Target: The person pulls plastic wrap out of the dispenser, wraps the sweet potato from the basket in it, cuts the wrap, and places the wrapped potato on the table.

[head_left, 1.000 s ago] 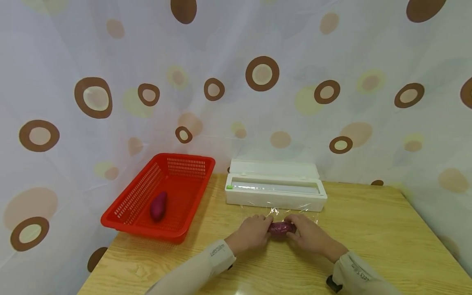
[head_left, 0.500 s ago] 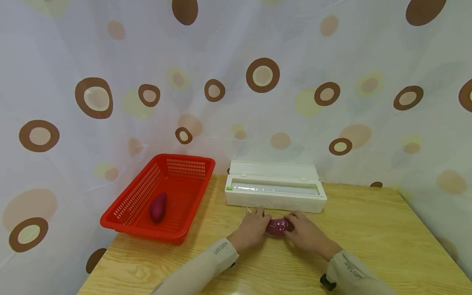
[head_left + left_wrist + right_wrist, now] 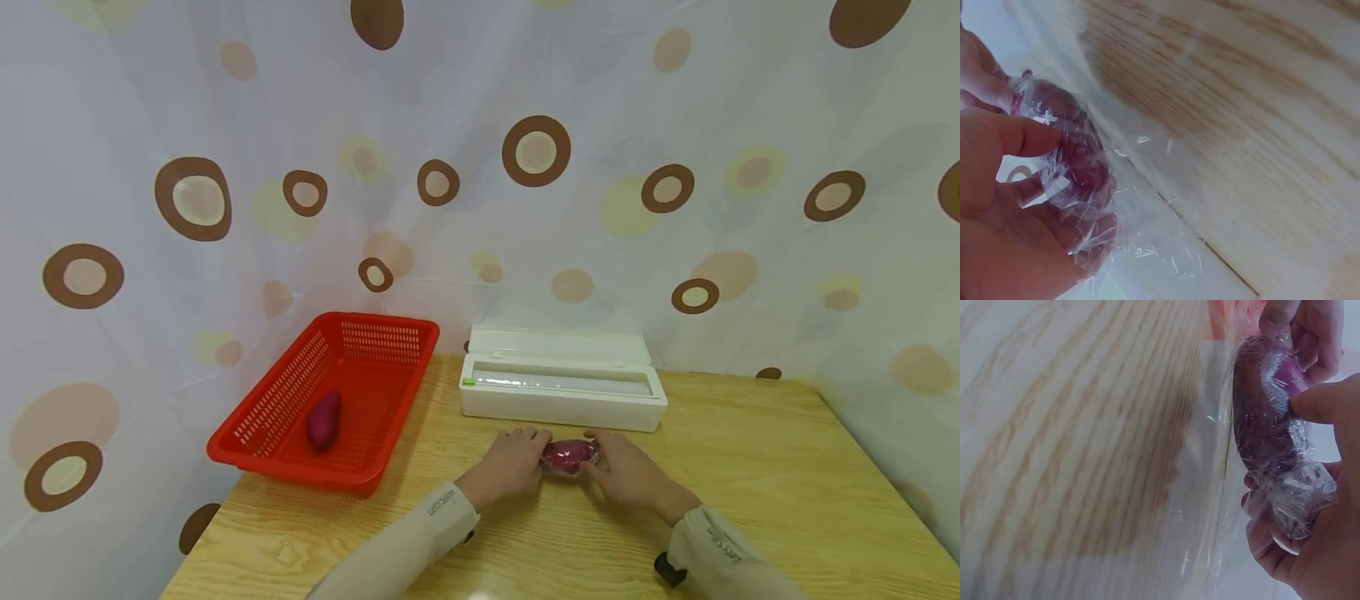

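Observation:
A purple sweet potato [image 3: 567, 456], wrapped in clear cling film, is held between both hands in front of the white box. My left hand [image 3: 512, 467] grips its left end, thumb across the top and fingers curled beneath. At the other end my right hand [image 3: 628, 477] holds it the same way, its thumb [image 3: 1316, 403] pressed on the film. Crumpled cling film [image 3: 1300, 494] bunches past the end of the sweet potato by the right palm. In the left wrist view, loose film [image 3: 1094, 240] gathers over the left fingers.
Behind the hands stands a white cling film box [image 3: 562, 407], lid raised, with a film roll [image 3: 558, 382] and a green slider [image 3: 468, 382]. A red plastic basket [image 3: 408, 400] at left holds another purple sweet potato [image 3: 324, 421]. All rest on the wooden table [image 3: 772, 467] against a patterned curtain.
The film that lay spread toward the box is now drawn around the sweet potato. Both hands have turned it and moved it very slightly away from me.

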Motion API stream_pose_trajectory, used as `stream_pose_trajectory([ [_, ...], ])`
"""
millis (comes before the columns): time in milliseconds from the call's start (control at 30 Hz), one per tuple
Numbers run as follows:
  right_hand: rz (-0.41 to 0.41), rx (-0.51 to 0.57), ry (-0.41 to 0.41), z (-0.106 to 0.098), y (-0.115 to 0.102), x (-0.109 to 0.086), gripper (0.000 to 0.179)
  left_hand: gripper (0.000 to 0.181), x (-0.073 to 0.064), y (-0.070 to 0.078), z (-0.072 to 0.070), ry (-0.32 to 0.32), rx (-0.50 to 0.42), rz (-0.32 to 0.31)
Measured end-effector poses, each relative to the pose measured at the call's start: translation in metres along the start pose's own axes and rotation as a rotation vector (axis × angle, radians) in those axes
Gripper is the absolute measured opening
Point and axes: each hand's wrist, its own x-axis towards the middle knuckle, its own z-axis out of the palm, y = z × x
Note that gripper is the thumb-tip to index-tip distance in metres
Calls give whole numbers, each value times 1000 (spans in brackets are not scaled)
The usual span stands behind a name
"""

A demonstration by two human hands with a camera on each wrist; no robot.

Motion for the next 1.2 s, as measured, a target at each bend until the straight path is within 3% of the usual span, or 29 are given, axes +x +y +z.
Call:
stream_pose_trajectory([
  [267,28,51,5,-6,-6,1,43,47,-2,1,-6,19,-1,-23],
  [467,8,69,41,-6,-8,1,34,39,2,-3,-3,67,-93,-58],
  [600,-7,62,73,-5,-7,0,42,31,4,-5,-4,79,-148,-73],
  [767,-63,69,84,-5,-5,1,57,36,5,-6,-7,85,-181,-91],
  [967,-91,47,123,-3,-1,1,58,42,2,-7,-9,70,-234,-60],
  [1200,-51,29,101,-4,1,1,52,46,-2,-9,-12,76,-189,-5],
])
